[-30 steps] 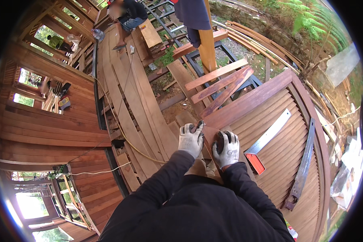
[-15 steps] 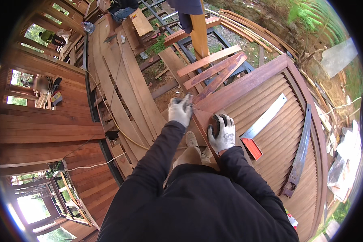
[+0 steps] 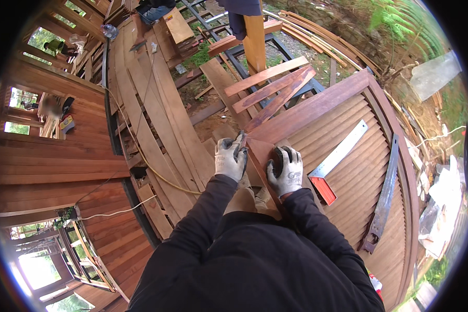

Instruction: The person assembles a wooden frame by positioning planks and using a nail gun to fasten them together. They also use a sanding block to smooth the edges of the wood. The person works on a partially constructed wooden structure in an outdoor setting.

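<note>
A large wooden panel has a reddish-brown frame (image 3: 317,110) around ribbed slats (image 3: 343,161). At its near left corner my left hand (image 3: 231,158), in a white glove with dark fingertips, has thumb and fingers closed together. They pinch a small dark piece at the frame's edge, too small to name. My right hand (image 3: 286,172), gloved alike, rests on the frame's near side with curled fingers; what lies under them is hidden. To its right, a try square (image 3: 338,151) with a red-orange stock and metal blade lies on the slats. Beyond that lies a handsaw (image 3: 384,195).
Several loose wood strips (image 3: 268,78) lie just past the panel's corner. Long planks (image 3: 148,112) cover the left, crossed by a yellow hose (image 3: 145,158). A wooden post (image 3: 255,44) stands ahead. Clear plastic sheeting (image 3: 442,208) lies on the right. Another person (image 3: 151,11) is far off.
My left hand has shifted slightly down and left, its fingers still at the panel's corner. My right hand stays on the frame. The view has turned a little.
</note>
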### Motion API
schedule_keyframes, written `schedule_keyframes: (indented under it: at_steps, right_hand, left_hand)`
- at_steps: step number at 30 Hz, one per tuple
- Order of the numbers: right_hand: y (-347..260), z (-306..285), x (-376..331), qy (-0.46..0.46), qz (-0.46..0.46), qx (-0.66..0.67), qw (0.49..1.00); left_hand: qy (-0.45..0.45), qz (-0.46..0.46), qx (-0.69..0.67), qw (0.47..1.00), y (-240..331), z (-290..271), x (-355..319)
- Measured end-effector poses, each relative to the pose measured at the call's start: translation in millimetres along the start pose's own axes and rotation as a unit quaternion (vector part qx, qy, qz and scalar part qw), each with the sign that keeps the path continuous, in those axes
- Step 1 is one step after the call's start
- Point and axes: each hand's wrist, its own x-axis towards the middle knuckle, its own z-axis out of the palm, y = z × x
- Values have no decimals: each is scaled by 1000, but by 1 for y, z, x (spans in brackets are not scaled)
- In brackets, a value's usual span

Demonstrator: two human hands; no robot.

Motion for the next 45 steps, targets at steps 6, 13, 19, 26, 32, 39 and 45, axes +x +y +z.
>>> schedule_keyframes:
  at_steps: [6, 13, 19, 26, 32, 39, 45]
  right_hand:
    - [-6, -2, 2, -1, -2, -10, 1000]
    - [-5, 0, 1, 21, 18, 11, 1000]
    - [-2, -3, 1, 61, 42, 32, 997]
    - [-1, -4, -4, 73, 54, 40, 995]
    - [-6, -6, 2, 63, 36, 42, 996]
    - [-6, -5, 1, 54, 42, 45, 997]
    - [-1, -6, -2, 68, 56, 47, 995]
  left_hand:
    - [-19, 30, 100, 994, 23, -6, 26]
    - [-36, 77, 133, 988, 28, 0, 22]
    - [-36, 145, 152, 977, 29, 10, -8]
    - [-39, 140, 179, 973, 39, 10, -1]
    - [-31, 144, 201, 968, 42, 17, 30]
    - [-45, 177, 195, 964, 39, 18, 19]
    - [-41, 178, 168, 969, 44, 18, 1]
